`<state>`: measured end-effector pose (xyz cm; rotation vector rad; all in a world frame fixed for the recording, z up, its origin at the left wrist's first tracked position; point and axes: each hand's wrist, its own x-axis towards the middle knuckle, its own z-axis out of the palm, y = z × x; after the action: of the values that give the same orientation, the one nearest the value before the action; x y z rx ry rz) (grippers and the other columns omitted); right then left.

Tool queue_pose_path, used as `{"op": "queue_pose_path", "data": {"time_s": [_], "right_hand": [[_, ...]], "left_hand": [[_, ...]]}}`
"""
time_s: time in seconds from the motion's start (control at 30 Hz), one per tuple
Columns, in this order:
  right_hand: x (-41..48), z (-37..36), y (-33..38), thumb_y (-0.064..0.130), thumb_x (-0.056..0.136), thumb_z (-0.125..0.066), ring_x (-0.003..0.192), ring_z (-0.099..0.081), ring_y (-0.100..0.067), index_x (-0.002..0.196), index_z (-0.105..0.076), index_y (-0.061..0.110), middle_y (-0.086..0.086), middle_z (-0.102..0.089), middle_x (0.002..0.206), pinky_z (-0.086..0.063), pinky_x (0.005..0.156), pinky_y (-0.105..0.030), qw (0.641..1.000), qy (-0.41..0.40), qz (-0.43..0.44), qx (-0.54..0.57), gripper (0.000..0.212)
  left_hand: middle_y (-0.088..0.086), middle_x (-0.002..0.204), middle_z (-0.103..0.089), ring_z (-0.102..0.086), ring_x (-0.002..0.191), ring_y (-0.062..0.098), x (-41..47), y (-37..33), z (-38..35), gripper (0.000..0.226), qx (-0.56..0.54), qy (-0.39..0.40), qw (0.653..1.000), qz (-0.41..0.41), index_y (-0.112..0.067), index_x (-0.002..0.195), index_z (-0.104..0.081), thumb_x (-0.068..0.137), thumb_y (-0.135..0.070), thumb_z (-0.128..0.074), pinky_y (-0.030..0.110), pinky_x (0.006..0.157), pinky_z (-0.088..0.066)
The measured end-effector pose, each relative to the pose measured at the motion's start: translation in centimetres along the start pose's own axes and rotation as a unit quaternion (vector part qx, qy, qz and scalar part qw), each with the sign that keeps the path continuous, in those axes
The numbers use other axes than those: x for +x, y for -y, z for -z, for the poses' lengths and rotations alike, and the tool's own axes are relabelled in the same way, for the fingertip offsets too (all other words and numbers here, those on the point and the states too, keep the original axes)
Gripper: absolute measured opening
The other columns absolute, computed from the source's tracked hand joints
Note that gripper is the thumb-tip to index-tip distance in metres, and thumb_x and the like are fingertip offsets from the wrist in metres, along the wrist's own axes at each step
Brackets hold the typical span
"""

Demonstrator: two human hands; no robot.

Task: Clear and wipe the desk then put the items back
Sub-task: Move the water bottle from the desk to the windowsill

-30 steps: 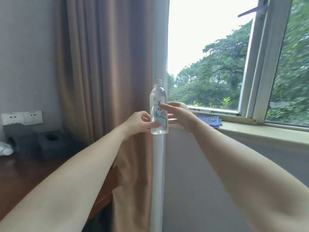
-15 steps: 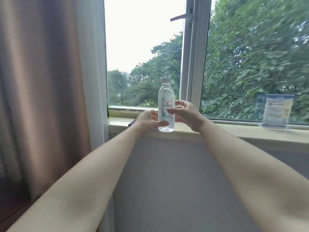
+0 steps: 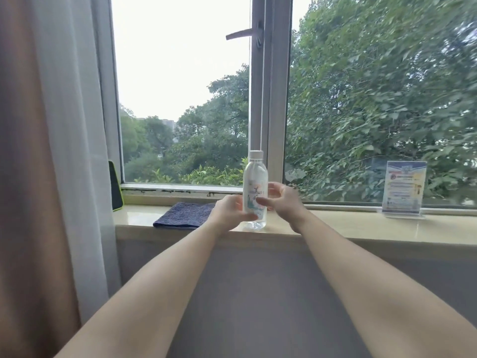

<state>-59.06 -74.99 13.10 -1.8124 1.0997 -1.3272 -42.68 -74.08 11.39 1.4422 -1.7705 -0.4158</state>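
Hanging down the left edge, a brown curtain (image 3: 23, 177) and a pale sheer curtain (image 3: 74, 151) close off that side, the sheer one reaching the left end of the stone windowsill (image 3: 361, 224). Just past it a dark phone with a green rim (image 3: 115, 187) leans upright against the window frame, and beside that a folded blue cloth (image 3: 184, 215) lies flat on the sill, its front edge close to the sill's lip. The left hand (image 3: 227, 211) reaches over the cloth's right end, thumb and fingers curled onto the lower left side of a clear water bottle (image 3: 255, 192). That bottle stands upright on the sill near the front edge, its white cap in line with the window's middle post. The right hand (image 3: 282, 201) sits on the bottle's other side with fingers spread and only loosely cupped; whether they touch the label cannot be told. Right of the hands the sill runs bare for a long stretch up to a small sign in a clear stand (image 3: 404, 188) near the far right. Compared with half a second ago, the bottle's base now rests on the sill rather than being held at its edge, the right hand's grip has loosened, and the view has swung so the phone and cloth are in plain sight.
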Motion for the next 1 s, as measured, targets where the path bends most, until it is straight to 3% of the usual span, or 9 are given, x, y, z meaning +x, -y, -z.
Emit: {"op": "queue_pose_path", "data": {"time_s": [0.1,0.33,0.43,0.53,0.7,0.9,1.0], "right_hand": [[1.6,-0.5,-1.5,0.013,0.084,-0.074,0.104,-0.060,-0.017,0.124,-0.058,0.009,-0.003,-0.065,0.115,-0.048,0.098,-0.037,1.000,-0.009,0.004,-0.006,0.044],[5.0,-0.9,-3.5,0.028,0.084,-0.074,0.102,-0.059,-0.018,0.123,-0.054,0.008,-0.005,-0.063,0.113,-0.049,0.094,-0.039,0.996,-0.061,-0.004,-0.071,0.049],[6.2,-0.8,-4.1,0.029,0.085,-0.073,0.097,-0.058,-0.017,0.122,-0.055,0.008,-0.004,-0.062,0.109,-0.048,0.087,-0.032,0.993,-0.074,-0.002,-0.089,0.047],[7.5,-0.7,-4.7,0.029,0.085,-0.073,0.097,-0.058,-0.017,0.122,-0.056,0.007,-0.006,-0.063,0.112,-0.050,0.090,-0.037,0.993,-0.075,-0.010,-0.093,0.047],[8.6,-0.8,-5.6,0.031,0.084,-0.074,0.099,-0.059,-0.018,0.122,-0.056,0.008,-0.007,-0.064,0.113,-0.050,0.094,-0.042,0.993,-0.085,-0.019,-0.082,0.049],[8.2,-1.1,-5.1,0.031,0.086,-0.071,0.109,-0.060,-0.022,0.128,-0.054,0.009,-0.007,-0.064,0.120,-0.047,0.098,-0.041,0.989,-0.087,-0.027,-0.117,0.050],[7.7,-1.4,-4.9,0.028,0.089,-0.068,0.117,-0.057,-0.024,0.134,-0.052,0.006,-0.008,-0.061,0.128,-0.044,0.100,-0.036,0.983,-0.117,-0.030,-0.135,0.052]], "left_hand": [[-0.005,0.093,-0.068,-0.064,0.095,0.013,1.5,0.8,-0.6,0.021,0.001,-0.003,1.000,0.009,-0.027,0.090,-0.066,0.075,-0.031,-0.081,0.028,0.084,-0.049],[-0.006,0.097,-0.066,-0.061,0.092,0.013,5.4,1.4,-1.8,0.025,0.043,-0.014,0.998,0.035,-0.024,0.090,-0.062,0.077,-0.036,-0.079,0.028,0.076,-0.046],[-0.003,0.101,-0.066,-0.061,0.095,0.015,6.9,1.7,-2.5,0.030,0.047,-0.019,0.998,0.043,-0.020,0.098,-0.064,0.078,-0.037,-0.079,0.026,0.074,-0.043],[-0.001,0.108,-0.068,-0.061,0.094,0.015,8.2,2.0,-2.9,0.040,0.050,-0.021,0.997,0.052,-0.017,0.105,-0.065,0.076,-0.041,-0.079,0.026,0.072,-0.043],[-0.001,0.108,-0.069,-0.065,0.097,0.017,9.5,2.9,-3.4,0.049,0.037,-0.025,0.997,0.060,-0.016,0.110,-0.064,0.074,-0.044,-0.081,0.034,0.080,-0.054],[0.003,0.111,-0.070,-0.065,0.101,0.020,9.3,2.6,-3.3,0.045,0.097,-0.002,0.995,0.037,-0.019,0.118,-0.065,0.079,-0.037,-0.077,0.035,0.088,-0.053],[0.005,0.126,-0.064,-0.059,0.115,0.022,8.3,2.8,-3.4,0.068,0.113,0.009,0.993,0.027,-0.018,0.137,-0.050,0.079,-0.036,-0.078,0.035,0.096,-0.047]]}}
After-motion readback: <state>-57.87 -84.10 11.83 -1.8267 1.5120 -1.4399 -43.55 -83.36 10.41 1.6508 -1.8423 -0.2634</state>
